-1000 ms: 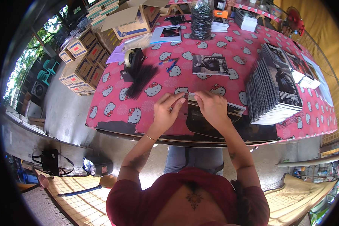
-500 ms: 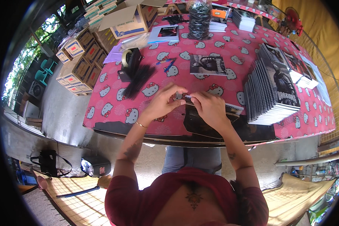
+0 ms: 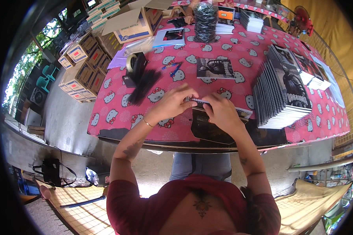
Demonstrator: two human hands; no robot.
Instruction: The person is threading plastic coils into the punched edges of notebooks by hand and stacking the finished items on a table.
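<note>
Both my hands meet at a notebook [image 3: 200,101] near the table's front edge; its narrow edge faces up, showing a row of small marks or holes. My left hand [image 3: 175,103] pinches the left end of that edge; a thin coil may be at its fingertips, too small to make out. My right hand [image 3: 222,112] is closed over the edge's right part and hides much of the notebook. Below them lies a dark panel with thin gold lines [image 3: 210,129]. Loose black spiral coils [image 3: 145,86] lie to the left, and a bound notebook [image 3: 215,68] lies beyond my hands.
A tall stack of spiral notebooks [image 3: 280,94] stands at right. At left are a tape dispenser [image 3: 134,68] and blue-handled pliers [image 3: 172,69]. Farther back stand an open carton [image 3: 139,27] and a bundle of black coils [image 3: 205,25]. Another person's hand [image 3: 189,19] rests at the far side.
My left fingers have closed in on the notebook's edge, and more of that edge now shows between my hands. Another person's hand and arm have come into view at the table's far side.
</note>
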